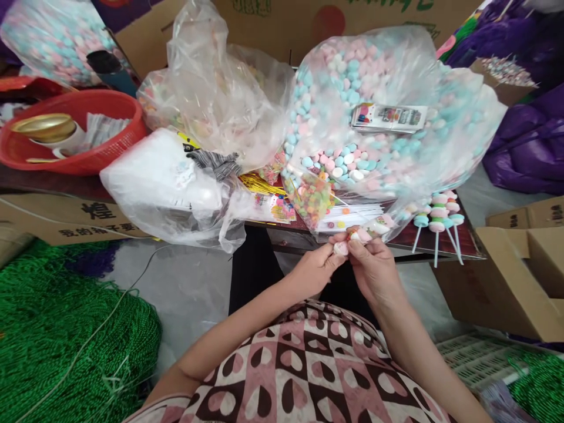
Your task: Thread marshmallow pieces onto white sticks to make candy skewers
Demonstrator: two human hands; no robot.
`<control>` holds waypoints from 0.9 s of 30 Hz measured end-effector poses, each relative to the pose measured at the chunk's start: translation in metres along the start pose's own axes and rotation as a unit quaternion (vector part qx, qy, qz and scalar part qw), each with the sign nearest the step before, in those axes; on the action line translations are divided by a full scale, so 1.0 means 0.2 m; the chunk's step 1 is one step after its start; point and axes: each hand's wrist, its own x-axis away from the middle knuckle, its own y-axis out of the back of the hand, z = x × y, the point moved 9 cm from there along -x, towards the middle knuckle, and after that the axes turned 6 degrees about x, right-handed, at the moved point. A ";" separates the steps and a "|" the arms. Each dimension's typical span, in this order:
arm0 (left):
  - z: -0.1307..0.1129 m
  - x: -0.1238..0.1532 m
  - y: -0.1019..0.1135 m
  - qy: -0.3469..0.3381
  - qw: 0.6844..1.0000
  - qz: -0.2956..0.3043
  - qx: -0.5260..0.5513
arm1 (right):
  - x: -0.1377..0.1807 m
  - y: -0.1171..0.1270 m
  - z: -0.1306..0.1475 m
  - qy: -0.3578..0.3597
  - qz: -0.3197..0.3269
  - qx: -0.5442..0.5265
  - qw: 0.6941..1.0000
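My left hand (pixel 314 269) and my right hand (pixel 375 267) meet at the table's front edge, fingers pinched. Between my left fingertips is a pink and white marshmallow (pixel 341 248). My right thumb and fingers grip another pink and white marshmallow (pixel 360 236), with a bit of orange-red candy beside it. Whether a stick joins the two is hidden by my fingers. Just beyond lie white paper sticks (pixel 359 215) and a clear bag of colourful ring candies (pixel 314 200). Finished-looking marshmallow skewers (pixel 438 212) rest at the right edge, their white sticks hanging over.
A big clear bag of pastel marshmallows (pixel 343 76) carries a stack of printed labels (pixel 389 117). Left of it are plastic bags (pixel 176 182), gold twist ties (pixel 263 184) and a red basket (pixel 118 126). Open cardboard boxes (pixel 506 276) stand right; green strings (pixel 74 329) lie left.
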 end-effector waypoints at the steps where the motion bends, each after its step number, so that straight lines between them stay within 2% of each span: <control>1: -0.02 0.00 0.05 -0.024 0.995 -0.046 -0.086 | -0.01 -0.01 0.00 0.018 -0.017 0.008 1.000; 3: -0.04 0.00 0.11 -0.054 0.976 -0.100 -0.187 | -0.01 -0.03 0.02 0.055 -0.034 0.031 0.997; 5: -0.04 0.01 0.15 -0.066 0.974 -0.111 -0.184 | -0.03 -0.08 0.04 0.069 -0.017 0.055 0.996; 7: -0.04 0.01 0.21 -0.069 0.987 -0.106 -0.099 | -0.06 -0.15 0.08 0.063 0.035 0.077 0.994; 9: -0.04 0.03 0.29 -0.069 0.990 -0.112 0.046 | -0.11 -0.23 0.11 0.055 0.090 0.098 0.990; 12: -0.06 0.06 0.47 -0.090 0.949 -0.158 0.256 | -0.23 -0.35 0.17 0.079 0.123 0.147 0.978; 14: -0.08 0.10 0.58 -0.110 0.917 -0.194 0.331 | -0.34 -0.45 0.18 0.117 0.127 0.223 0.959; 16: -0.09 0.12 0.65 -0.118 0.899 -0.215 0.363 | -0.44 -0.57 0.18 0.168 0.124 0.344 0.916; 17: -0.09 0.13 0.68 -0.118 0.894 -0.221 0.372 | -0.48 -0.63 0.18 0.193 0.122 0.415 0.880; 20: -0.08 0.16 0.72 -0.116 0.881 -0.244 0.389 | -0.58 -0.80 0.12 0.225 0.129 0.619 0.741; 22: -0.07 0.17 0.74 -0.115 0.875 -0.259 0.393 | -0.62 -0.86 0.08 0.215 0.138 0.699 0.668; 24: -0.06 0.18 0.75 -0.116 0.873 -0.264 0.394 | -0.64 -0.89 0.04 0.207 0.144 0.730 0.636; 27: -0.06 0.18 0.77 -0.115 0.872 -0.266 0.394 | -0.66 -0.90 0.01 0.202 0.142 0.738 0.628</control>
